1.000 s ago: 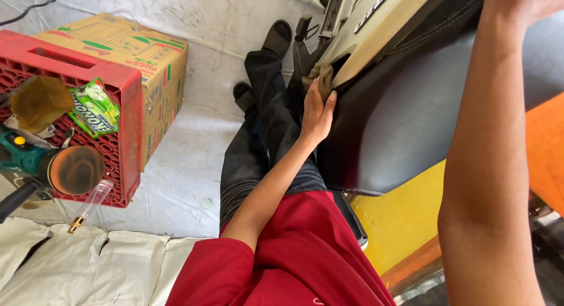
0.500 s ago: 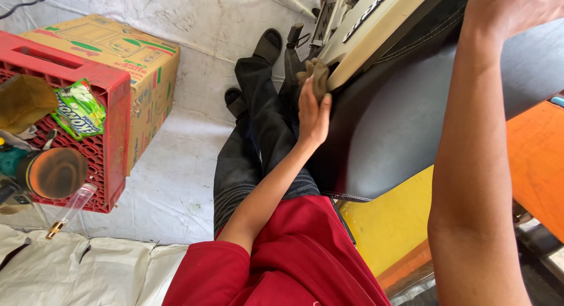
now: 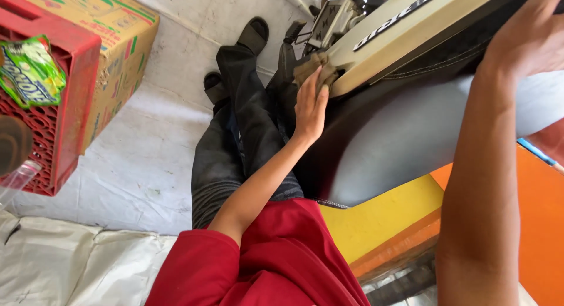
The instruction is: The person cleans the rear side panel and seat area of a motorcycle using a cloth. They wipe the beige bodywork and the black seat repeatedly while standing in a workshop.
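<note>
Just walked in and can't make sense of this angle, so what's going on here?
A seated person in a red shirt presses a brownish cloth with the left hand against the edge of a cream panel on a dark, glossy vehicle body. The right hand rests on top of it. A red crate and a cardboard box sit on the floor.
</note>
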